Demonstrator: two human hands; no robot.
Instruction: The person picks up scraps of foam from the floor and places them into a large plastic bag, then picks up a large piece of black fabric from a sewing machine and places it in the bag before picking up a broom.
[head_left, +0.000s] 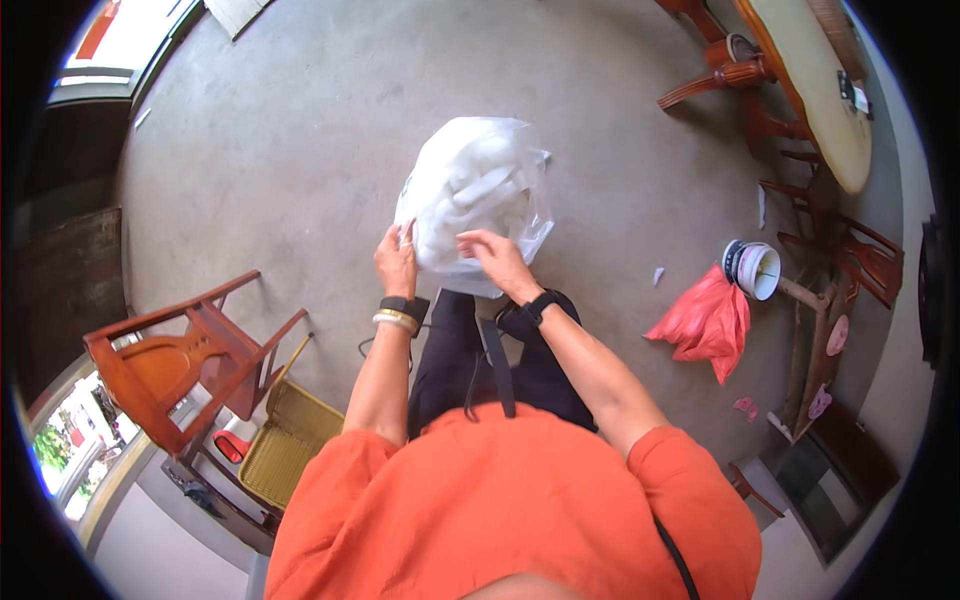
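Note:
In front of my legs on the concrete floor stands a translucent plastic bag (538, 238). It is full of white, rounded, elongated pieces (480, 187); what they are made of I cannot tell. At the bag's near left side, my left hand (396, 259) has its fingers closed on the plastic edge. My right hand (499, 259) is over the near part of the bag, fingers pointing left and slightly bent. Nothing shows between those fingers, and whether their tips touch the contents is unclear.
To the left are a wooden armchair (172, 352) and a yellow woven basket (292, 442). On the right lie a red plastic bag (709, 322) and a white bucket (763, 271). Wooden furniture with a pale oval top (817, 82) stands at the upper right. Small scraps dot the floor.

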